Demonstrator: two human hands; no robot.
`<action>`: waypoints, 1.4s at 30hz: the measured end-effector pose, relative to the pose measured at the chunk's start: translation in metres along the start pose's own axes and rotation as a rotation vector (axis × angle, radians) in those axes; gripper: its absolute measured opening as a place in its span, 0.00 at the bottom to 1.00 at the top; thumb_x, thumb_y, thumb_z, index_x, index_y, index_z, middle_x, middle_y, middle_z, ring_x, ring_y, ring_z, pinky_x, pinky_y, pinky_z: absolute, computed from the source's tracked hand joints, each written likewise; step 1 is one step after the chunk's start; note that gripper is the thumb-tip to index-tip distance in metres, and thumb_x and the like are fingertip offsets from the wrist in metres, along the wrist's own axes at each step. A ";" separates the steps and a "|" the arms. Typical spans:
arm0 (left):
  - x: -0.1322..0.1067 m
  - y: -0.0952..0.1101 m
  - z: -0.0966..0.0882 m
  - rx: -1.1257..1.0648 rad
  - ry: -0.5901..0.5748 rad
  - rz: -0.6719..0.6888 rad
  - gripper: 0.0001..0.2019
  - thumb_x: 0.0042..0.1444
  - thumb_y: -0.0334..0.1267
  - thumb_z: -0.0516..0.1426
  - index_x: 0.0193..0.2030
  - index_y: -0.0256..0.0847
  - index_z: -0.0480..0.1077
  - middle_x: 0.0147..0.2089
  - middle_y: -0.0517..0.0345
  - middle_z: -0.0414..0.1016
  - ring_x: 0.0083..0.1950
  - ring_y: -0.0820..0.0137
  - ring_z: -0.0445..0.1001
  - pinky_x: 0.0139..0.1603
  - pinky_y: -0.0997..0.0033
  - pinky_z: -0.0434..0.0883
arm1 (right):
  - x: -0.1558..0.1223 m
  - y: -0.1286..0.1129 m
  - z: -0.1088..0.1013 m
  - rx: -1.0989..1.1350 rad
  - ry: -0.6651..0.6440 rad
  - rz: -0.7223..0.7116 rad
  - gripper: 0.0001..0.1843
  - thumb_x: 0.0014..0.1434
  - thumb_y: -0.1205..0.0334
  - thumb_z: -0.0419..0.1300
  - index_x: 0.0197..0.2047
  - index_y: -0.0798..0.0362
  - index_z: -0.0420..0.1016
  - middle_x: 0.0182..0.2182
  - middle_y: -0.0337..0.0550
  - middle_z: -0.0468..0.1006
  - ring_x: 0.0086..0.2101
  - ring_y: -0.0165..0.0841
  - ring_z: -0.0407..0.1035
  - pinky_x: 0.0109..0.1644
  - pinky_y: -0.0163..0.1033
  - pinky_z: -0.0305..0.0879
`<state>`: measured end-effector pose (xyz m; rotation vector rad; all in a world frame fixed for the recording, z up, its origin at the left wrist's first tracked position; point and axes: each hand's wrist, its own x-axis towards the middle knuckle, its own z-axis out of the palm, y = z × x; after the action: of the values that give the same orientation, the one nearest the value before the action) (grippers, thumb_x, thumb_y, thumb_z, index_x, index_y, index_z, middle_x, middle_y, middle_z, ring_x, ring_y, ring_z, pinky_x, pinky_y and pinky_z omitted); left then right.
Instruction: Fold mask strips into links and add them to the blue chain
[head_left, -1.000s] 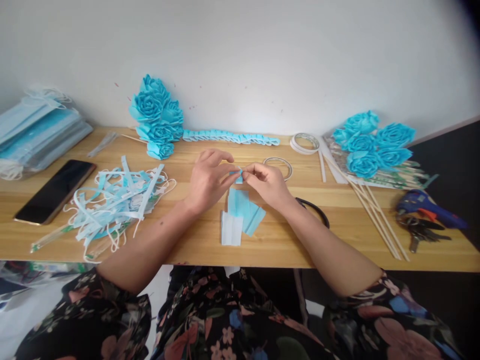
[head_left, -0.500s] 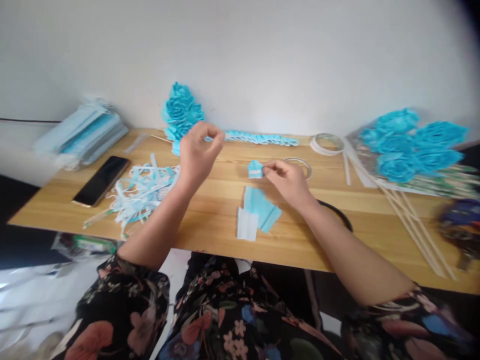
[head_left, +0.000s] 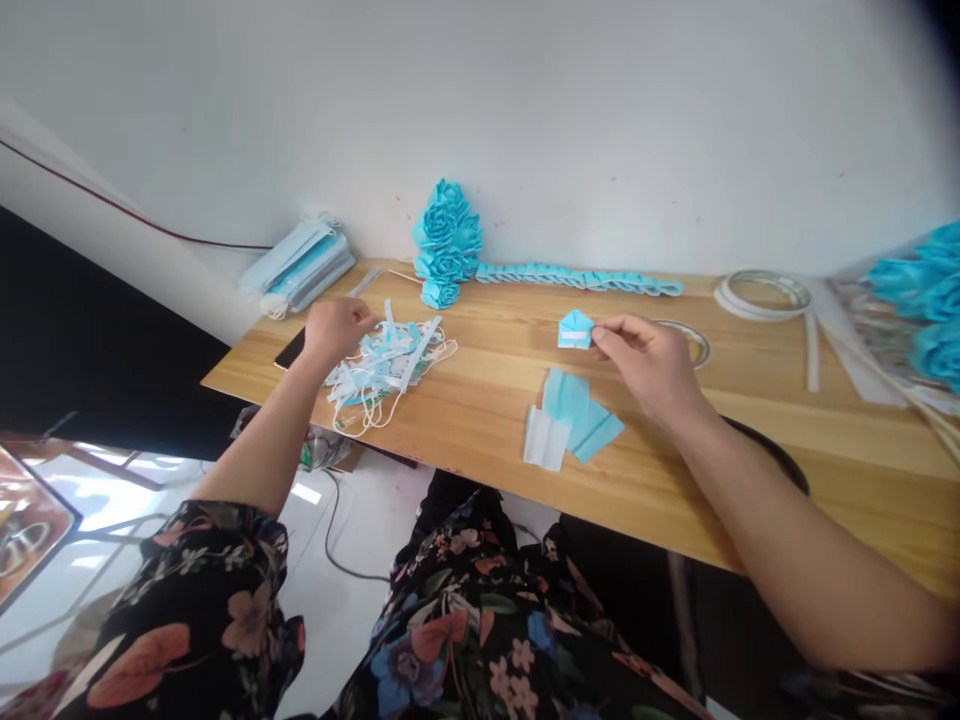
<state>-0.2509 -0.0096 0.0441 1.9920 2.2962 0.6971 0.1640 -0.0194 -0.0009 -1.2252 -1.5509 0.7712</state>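
Between the thumb and finger of my right hand (head_left: pixel 654 368) is a small folded blue fabric piece (head_left: pixel 576 318), pointed at the top, with a white strip across its lower part. It is held over the middle of the table. My left hand (head_left: pixel 337 330) has its fingers drawn together at the left edge of a pile of cut strips and ear loops (head_left: pixel 386 365); whatever they pinch, if anything, is too small to make out. Below the folded piece lie overlapping blue fabric pieces (head_left: pixel 568 398) and a white piece (head_left: pixel 546 440).
A bunch of blue fabric roses (head_left: pixel 448 240) and a pleated blue strip (head_left: pixel 577 277) lie along the wall. Stacked masks (head_left: pixel 300 262) are at the back left, partly beside a dark phone (head_left: pixel 289 350). Tape rolls (head_left: pixel 761 293) and more blue flowers (head_left: pixel 937 300) are at right.
The view has turned to the left. My left hand has moved left and down from above the table to the pile of strips. My right hand still holds the folded piece.
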 end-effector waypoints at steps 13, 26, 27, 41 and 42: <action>-0.022 0.071 0.008 -0.136 0.052 0.299 0.14 0.57 0.35 0.53 0.46 0.39 0.77 0.50 0.48 0.77 0.50 0.59 0.74 0.55 0.58 0.68 | -0.002 -0.007 0.002 0.035 -0.046 -0.002 0.09 0.56 0.54 0.62 0.30 0.50 0.76 0.23 0.37 0.74 0.26 0.32 0.68 0.33 0.38 0.65; -0.042 0.197 0.076 -0.902 -0.559 0.240 0.14 0.53 0.47 0.59 0.25 0.38 0.70 0.26 0.60 0.72 0.30 0.73 0.68 0.38 0.70 0.65 | -0.002 -0.010 0.000 0.140 -0.082 0.021 0.11 0.58 0.54 0.60 0.31 0.53 0.77 0.26 0.37 0.74 0.27 0.29 0.65 0.34 0.36 0.61; -0.040 0.199 0.077 -0.932 -0.562 0.225 0.14 0.52 0.46 0.59 0.25 0.38 0.69 0.26 0.61 0.71 0.30 0.73 0.67 0.38 0.71 0.65 | -0.002 -0.010 0.000 0.148 -0.084 0.025 0.12 0.58 0.54 0.60 0.31 0.53 0.76 0.26 0.38 0.74 0.28 0.29 0.65 0.34 0.36 0.61; -0.038 0.199 0.093 -1.061 -0.502 0.215 0.13 0.54 0.45 0.59 0.25 0.39 0.69 0.25 0.61 0.70 0.29 0.73 0.66 0.36 0.71 0.64 | -0.002 -0.011 -0.002 0.089 -0.133 0.019 0.09 0.57 0.57 0.59 0.30 0.53 0.75 0.27 0.37 0.74 0.28 0.28 0.64 0.34 0.35 0.59; -0.039 0.199 0.091 -1.059 -0.445 0.211 0.12 0.55 0.44 0.58 0.26 0.39 0.69 0.25 0.61 0.69 0.29 0.73 0.66 0.36 0.72 0.64 | -0.003 -0.011 -0.001 0.075 -0.129 0.020 0.10 0.57 0.57 0.59 0.30 0.53 0.75 0.27 0.37 0.74 0.28 0.28 0.64 0.34 0.35 0.59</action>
<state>-0.0303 -0.0012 0.0197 1.5929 1.0744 1.0368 0.1616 -0.0252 0.0089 -1.1565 -1.6011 0.9287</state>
